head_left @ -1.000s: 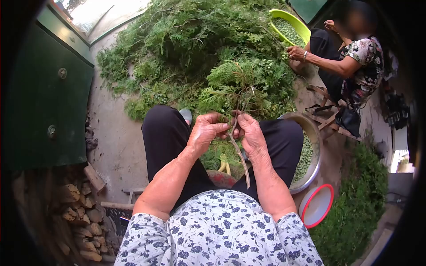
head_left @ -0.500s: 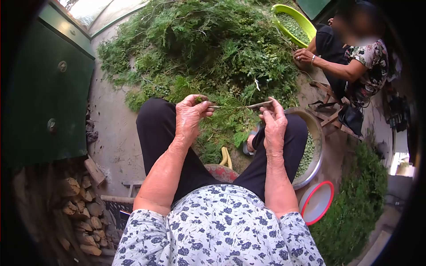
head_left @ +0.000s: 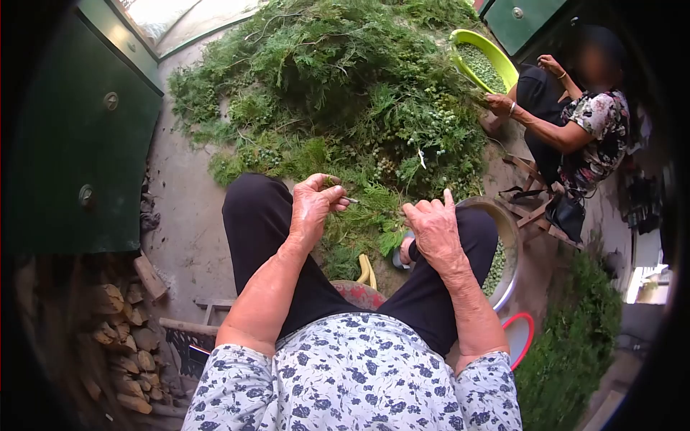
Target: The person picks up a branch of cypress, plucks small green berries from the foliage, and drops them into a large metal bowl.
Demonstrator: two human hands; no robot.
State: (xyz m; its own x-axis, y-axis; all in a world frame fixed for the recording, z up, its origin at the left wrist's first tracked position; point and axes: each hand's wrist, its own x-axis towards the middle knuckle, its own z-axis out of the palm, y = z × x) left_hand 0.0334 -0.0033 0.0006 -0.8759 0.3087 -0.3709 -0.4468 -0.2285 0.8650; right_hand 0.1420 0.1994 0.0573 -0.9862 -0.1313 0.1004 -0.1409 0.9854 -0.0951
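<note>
Above my left knee, my left hand [head_left: 312,208] pinches a thin twig [head_left: 350,200] whose end sticks out to the right. My right hand [head_left: 434,228] is near my right knee, its back to the camera, forefinger pointing up and the other fingers curled; what it grips, if anything, is hidden. Green sprigs [head_left: 377,197] lie between and below my hands. Beyond them spreads a large heap of evergreen branches [head_left: 302,79] with small pale green cones. Beside my right leg stands a metal basin [head_left: 512,248] with green cones in it.
A co-worker [head_left: 575,126] sits at the right by a lime-green basin [head_left: 496,50] of cones. A red-rimmed bowl [head_left: 530,337] and more greenery [head_left: 568,345] lie at the lower right. Split firewood [head_left: 144,341] and green cabinets [head_left: 86,136] are on the left.
My right hand has turned over and come down and inward; the stick it held is no longer visible there. My left hand has lowered slightly. The co-worker's farther hand has risen.
</note>
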